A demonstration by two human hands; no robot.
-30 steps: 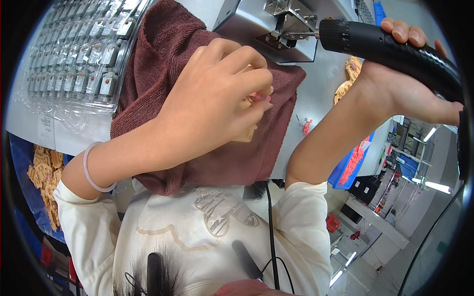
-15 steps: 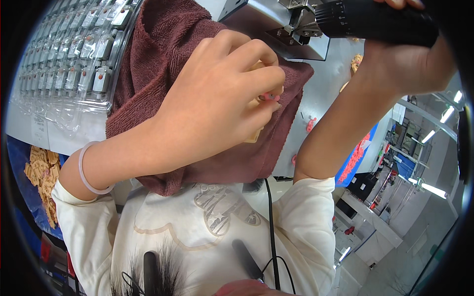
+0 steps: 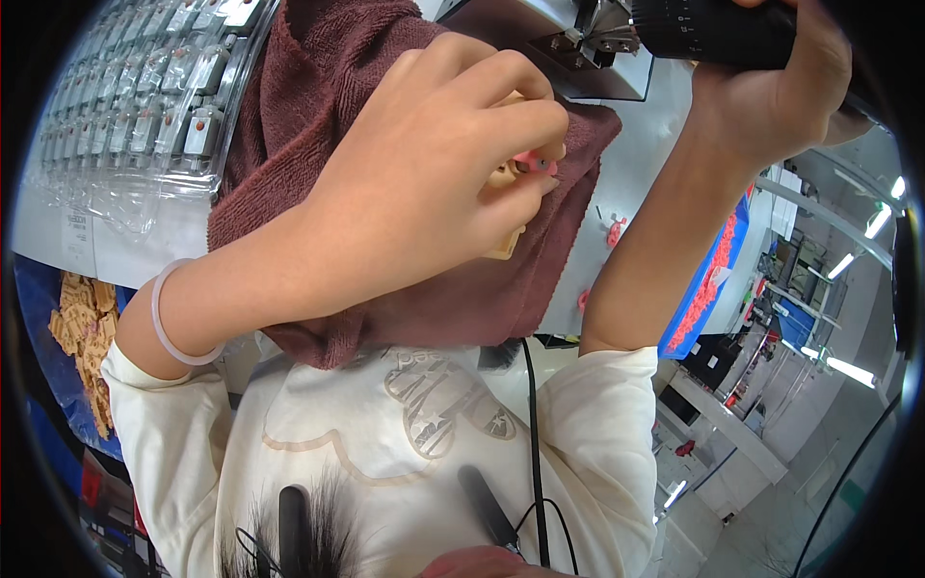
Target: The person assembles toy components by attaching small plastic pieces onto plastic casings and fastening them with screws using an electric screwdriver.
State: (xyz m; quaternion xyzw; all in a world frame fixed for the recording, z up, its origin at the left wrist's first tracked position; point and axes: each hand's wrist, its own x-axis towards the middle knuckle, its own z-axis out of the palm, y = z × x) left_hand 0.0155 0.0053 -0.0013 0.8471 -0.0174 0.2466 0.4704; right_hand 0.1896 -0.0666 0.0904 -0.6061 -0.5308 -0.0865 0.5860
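Note:
My left hand [image 3: 434,154] is closed around a small beige plastic piece [image 3: 508,245]. A pink part [image 3: 535,163] shows between its thumb and fingers, and the hand covers most of the piece. Beneath it lies a maroon towel [image 3: 405,310]. At the upper right my right hand [image 3: 761,111] grips a black electric screwdriver [image 3: 713,35] with a marked collar. The screwdriver's front end is at the metal fitting [image 3: 609,37] of a box-shaped metal device [image 3: 515,39]. The top edge cuts off part of the right hand's fingers.
A clear plastic tray [image 3: 145,125] of grey parts stands at the left. Below it, a blue-lined bin holds beige pieces [image 3: 85,323]. Loose pink parts [image 3: 615,231] lie right of the towel, and a blue bin [image 3: 680,349] of pink parts stands beyond my right forearm.
The view has shifted slightly. My right hand now sits a little lower against the screwdriver, with more of its back showing. My left hand still holds the beige piece.

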